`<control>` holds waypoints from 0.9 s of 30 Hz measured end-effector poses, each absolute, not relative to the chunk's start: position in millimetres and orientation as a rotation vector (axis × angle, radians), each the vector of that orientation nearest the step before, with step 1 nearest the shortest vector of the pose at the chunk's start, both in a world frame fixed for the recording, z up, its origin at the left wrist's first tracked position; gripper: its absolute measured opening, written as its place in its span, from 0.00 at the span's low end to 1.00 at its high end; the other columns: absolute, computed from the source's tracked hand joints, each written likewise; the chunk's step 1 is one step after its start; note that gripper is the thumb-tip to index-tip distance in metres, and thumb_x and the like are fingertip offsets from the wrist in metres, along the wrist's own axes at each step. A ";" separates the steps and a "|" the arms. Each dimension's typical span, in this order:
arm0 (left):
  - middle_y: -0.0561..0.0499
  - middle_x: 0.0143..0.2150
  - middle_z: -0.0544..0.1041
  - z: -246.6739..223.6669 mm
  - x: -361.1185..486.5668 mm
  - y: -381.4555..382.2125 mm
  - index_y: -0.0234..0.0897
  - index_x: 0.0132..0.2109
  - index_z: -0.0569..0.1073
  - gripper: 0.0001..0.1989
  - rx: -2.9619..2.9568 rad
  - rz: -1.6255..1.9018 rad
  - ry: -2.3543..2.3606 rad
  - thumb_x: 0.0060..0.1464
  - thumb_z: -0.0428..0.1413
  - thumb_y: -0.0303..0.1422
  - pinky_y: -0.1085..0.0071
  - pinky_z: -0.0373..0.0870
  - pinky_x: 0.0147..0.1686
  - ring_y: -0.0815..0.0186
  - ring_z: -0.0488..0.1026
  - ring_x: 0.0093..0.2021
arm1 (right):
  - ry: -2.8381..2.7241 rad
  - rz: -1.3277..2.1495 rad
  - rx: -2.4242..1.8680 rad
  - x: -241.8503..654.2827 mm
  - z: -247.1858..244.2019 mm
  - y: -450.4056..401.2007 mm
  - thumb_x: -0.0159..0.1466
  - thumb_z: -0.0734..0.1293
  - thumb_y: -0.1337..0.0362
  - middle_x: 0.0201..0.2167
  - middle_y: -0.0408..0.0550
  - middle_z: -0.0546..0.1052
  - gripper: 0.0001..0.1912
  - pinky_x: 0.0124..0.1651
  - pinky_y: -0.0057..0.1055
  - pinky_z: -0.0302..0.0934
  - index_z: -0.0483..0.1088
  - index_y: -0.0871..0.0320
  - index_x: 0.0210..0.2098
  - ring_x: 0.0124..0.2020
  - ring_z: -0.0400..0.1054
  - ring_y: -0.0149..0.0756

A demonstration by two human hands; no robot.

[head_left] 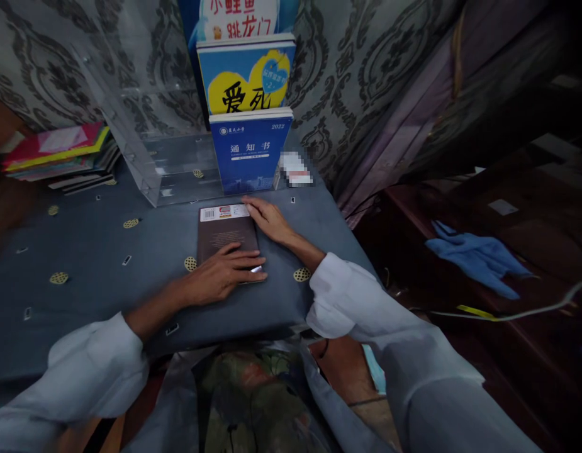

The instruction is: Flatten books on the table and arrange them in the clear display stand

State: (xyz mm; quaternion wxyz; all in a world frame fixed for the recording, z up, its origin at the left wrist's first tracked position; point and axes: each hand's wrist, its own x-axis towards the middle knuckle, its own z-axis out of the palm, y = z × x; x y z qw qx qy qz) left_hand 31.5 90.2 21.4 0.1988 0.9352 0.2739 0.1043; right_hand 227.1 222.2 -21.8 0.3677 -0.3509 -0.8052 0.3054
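A dark brown book (218,234) lies on the cloth-covered table, a white barcode label along its far edge. Across its near part rests my left hand (224,274), palm down with the fingers stretched out. My right hand (268,220) is at the far right corner of the book, fingers extended and their tips touching the label's end. Neither hand is wrapped around anything. Just beyond the book, a blue booklet (253,151) marked 2022 stands upright in a clear plastic rack (144,176), below a yellow-and-blue book (246,82).
Another blue book (238,16) tops the rack. Colourful books and papers (59,151) are piled at the far left. A blurred white item (295,170) sits right of the rack. Off the table's right side lie a blue cloth (477,255) and a pale cable (540,313).
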 end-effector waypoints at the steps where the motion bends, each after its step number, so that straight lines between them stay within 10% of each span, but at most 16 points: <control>1: 0.54 0.68 0.69 22.0 32.3 86.5 0.54 0.64 0.70 0.31 2.610 0.302 0.759 0.59 0.47 0.19 0.45 0.50 0.71 0.62 0.61 0.71 | -2.073 0.780 -0.898 227.2 -21.8 221.9 0.74 0.55 0.47 0.59 0.48 0.76 0.25 0.66 0.46 0.60 0.73 0.51 0.59 0.62 0.69 0.44; 27: 0.44 0.60 0.77 -2.7 -57.0 164.3 0.34 0.70 0.58 0.27 2.226 0.870 1.411 0.66 0.41 0.31 0.55 0.63 0.66 0.59 0.71 0.63 | -2.668 0.437 -0.774 182.3 11.1 209.8 0.72 0.62 0.62 0.63 0.59 0.71 0.19 0.68 0.59 0.50 0.72 0.56 0.60 0.67 0.60 0.54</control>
